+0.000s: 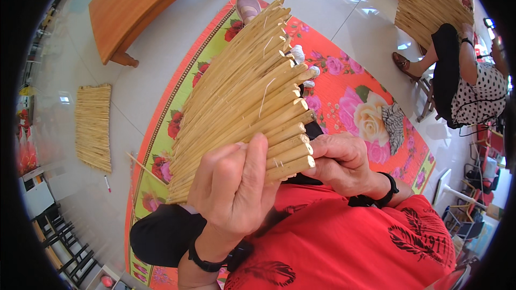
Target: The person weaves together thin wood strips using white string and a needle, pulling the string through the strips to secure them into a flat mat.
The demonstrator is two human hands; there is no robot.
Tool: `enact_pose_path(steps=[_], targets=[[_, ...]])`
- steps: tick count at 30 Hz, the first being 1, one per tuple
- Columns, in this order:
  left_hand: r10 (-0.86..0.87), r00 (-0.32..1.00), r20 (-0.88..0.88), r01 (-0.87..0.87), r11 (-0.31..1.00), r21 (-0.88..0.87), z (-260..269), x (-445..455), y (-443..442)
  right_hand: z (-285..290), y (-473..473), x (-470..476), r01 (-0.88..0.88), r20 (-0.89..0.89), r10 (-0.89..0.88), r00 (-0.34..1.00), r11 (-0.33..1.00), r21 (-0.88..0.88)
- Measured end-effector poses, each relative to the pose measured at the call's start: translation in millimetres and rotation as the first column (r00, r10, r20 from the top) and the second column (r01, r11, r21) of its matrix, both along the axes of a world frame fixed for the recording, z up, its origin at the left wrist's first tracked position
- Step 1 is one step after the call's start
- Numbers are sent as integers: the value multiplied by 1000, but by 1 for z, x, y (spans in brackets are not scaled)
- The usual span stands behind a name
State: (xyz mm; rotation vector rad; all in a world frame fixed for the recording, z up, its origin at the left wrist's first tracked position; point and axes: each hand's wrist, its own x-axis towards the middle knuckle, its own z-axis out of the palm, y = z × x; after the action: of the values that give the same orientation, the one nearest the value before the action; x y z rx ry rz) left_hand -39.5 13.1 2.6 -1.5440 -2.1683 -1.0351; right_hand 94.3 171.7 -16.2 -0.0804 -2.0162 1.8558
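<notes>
A mat of pale reed stalks [238,92] is fanned across my lap, with short white thread stitches along it. My left hand [231,185] grips its near edge, fingers folded over the last stalks. At the cut ends of those stalks, my right hand [342,163] pinches with thumb and forefinger; the fingertips are partly hidden there, so any thread between them cannot be seen. Small bundles of white thread [298,54] hang at the cut ends farther up the mat.
Under me lies a red floral floor mat [334,88] with a grey cord bundle [393,127]. A second reed mat [93,127] and a marker [107,184] lie left, below a wooden table [141,4]. At right, a seated person [477,92] holds another reed mat [431,6].
</notes>
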Motion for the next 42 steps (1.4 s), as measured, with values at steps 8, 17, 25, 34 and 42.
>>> enact_pose_path(steps=[8, 17, 25, 34, 42], targets=[[-16, 1000, -3, 16, 999, 31, -4, 2, 0, -1, 3, 5, -44, 73, 57, 996, 986, -159], [-22, 999, 45, 21, 999, 25, -4, 1, 0, 5, 3, 5, -64, 152, 132, 980, 921, -384], [-24, 997, 74, 23, 1000, 21, -4, 1, -1, 11, 1, 4, -58, 115, 68, 991, 994, -91], [-16, 978, 209, 12, 1000, 22, -2, 0, -5, 14, 3, 6, -75, 193, 141, 971, 947, -314], [22, 978, 206, -16, 999, -30, -3, -7, -16, 19, -2, 4, -60, 222, 125, 967, 958, -280]])
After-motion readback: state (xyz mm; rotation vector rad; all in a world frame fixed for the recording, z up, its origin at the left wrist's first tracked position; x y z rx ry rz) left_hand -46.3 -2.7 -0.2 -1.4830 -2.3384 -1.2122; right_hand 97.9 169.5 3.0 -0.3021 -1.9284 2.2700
